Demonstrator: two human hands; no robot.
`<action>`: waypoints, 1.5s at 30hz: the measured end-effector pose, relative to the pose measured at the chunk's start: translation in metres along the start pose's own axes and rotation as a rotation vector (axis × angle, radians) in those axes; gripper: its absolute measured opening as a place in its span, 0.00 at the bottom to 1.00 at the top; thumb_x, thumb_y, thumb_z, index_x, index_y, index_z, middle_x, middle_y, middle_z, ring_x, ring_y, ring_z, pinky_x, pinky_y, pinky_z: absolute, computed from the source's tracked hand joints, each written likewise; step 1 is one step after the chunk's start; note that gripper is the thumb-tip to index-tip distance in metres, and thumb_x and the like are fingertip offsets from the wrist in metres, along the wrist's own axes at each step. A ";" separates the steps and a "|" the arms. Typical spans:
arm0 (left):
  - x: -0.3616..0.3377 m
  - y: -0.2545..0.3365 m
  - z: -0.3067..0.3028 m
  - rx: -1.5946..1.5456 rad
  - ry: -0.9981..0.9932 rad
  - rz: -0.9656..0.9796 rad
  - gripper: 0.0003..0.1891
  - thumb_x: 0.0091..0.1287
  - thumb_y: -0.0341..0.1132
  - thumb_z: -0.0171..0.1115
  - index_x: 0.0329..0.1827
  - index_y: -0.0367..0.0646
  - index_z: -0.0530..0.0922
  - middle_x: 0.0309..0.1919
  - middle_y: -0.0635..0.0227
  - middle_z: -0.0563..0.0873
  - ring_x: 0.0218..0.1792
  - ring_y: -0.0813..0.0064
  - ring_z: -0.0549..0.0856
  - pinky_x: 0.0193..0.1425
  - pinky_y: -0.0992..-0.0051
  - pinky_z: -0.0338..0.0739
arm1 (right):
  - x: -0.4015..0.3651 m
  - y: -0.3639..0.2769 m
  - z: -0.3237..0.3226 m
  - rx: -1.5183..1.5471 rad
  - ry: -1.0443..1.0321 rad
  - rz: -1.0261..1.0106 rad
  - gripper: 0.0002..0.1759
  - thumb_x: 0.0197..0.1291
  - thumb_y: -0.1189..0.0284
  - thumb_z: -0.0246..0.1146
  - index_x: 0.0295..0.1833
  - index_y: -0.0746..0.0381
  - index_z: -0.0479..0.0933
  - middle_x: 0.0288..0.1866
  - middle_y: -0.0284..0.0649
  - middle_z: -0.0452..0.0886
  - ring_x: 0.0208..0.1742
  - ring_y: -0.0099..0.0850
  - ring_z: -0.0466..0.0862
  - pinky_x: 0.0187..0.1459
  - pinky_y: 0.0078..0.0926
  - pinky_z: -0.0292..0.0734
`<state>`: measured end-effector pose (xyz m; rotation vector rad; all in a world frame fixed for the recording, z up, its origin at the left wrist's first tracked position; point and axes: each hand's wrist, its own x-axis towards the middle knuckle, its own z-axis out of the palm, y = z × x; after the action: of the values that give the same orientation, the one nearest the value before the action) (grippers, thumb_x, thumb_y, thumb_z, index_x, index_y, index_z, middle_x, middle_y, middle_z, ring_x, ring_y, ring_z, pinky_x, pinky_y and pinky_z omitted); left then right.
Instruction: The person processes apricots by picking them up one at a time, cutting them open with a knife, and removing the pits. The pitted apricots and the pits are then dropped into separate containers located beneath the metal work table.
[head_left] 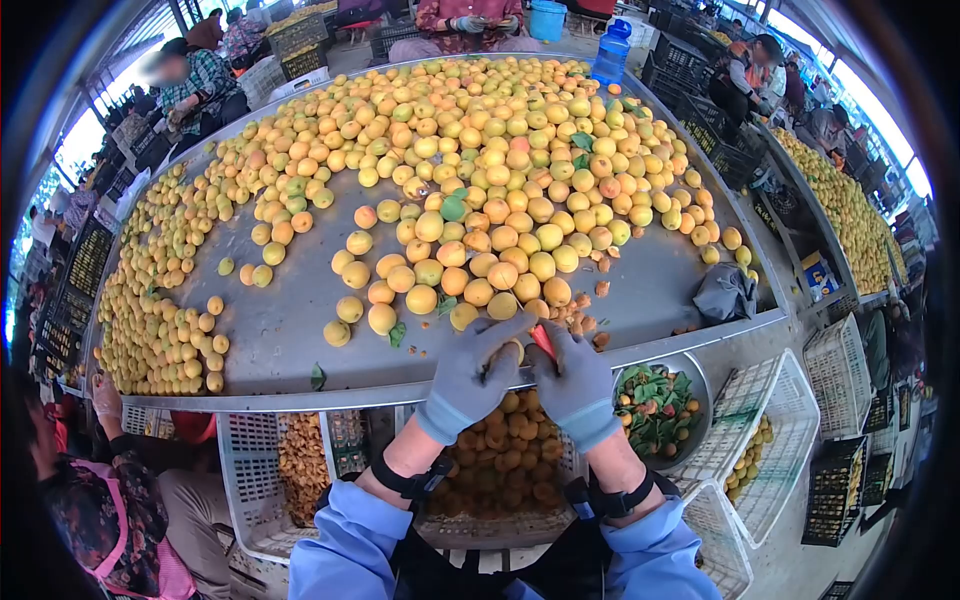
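Both my hands wear grey gloves and meet at the front edge of a metal table (640, 345). My left hand (480, 372) is closed around an apricot (517, 350), of which only a small part shows between the fingers. In my right hand (575, 380) is a tool with a red handle (543, 341), held close to the fruit; its blade is hard to make out. Just beyond my hands lies a wide heap of yellow-orange apricots (500, 180). Pieces of opened fruit (580, 318) lie beside my right hand.
Below the table edge stand a crate of apricots (505, 450), a crate of pits (303, 460), a metal bowl with leaves (660, 405) and white crates (800, 420). A dark cloth (725, 292) and a blue bottle (611, 50) rest on the table. Co-workers sit around.
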<state>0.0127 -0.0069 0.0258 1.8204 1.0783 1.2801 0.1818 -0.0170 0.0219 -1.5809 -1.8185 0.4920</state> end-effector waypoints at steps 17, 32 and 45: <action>-0.003 -0.024 0.003 -0.460 0.153 -0.356 0.13 0.69 0.30 0.63 0.55 0.36 0.81 0.50 0.56 0.86 0.47 0.65 0.85 0.55 0.71 0.78 | 0.003 0.007 -0.003 -0.074 0.020 0.024 0.23 0.66 0.63 0.65 0.65 0.58 0.77 0.47 0.52 0.85 0.45 0.52 0.86 0.46 0.46 0.82; -0.004 -0.016 0.010 0.386 -0.021 0.157 0.20 0.62 0.32 0.67 0.59 0.44 0.82 0.47 0.58 0.84 0.46 0.59 0.86 0.51 0.66 0.81 | 0.003 0.008 -0.007 0.003 0.036 0.026 0.22 0.66 0.64 0.65 0.63 0.62 0.77 0.48 0.53 0.84 0.46 0.53 0.86 0.45 0.45 0.82; 0.000 -0.035 0.000 -1.416 0.096 -0.498 0.24 0.70 0.43 0.51 0.61 0.33 0.77 0.52 0.54 0.85 0.48 0.61 0.82 0.59 0.60 0.75 | -0.005 -0.009 -0.016 0.756 -0.177 0.332 0.12 0.75 0.66 0.61 0.46 0.67 0.77 0.23 0.29 0.76 0.20 0.14 0.72 0.23 0.15 0.65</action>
<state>0.0043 0.0086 -0.0041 0.3943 0.3413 1.2498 0.1863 -0.0256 0.0382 -1.3072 -1.2375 1.3270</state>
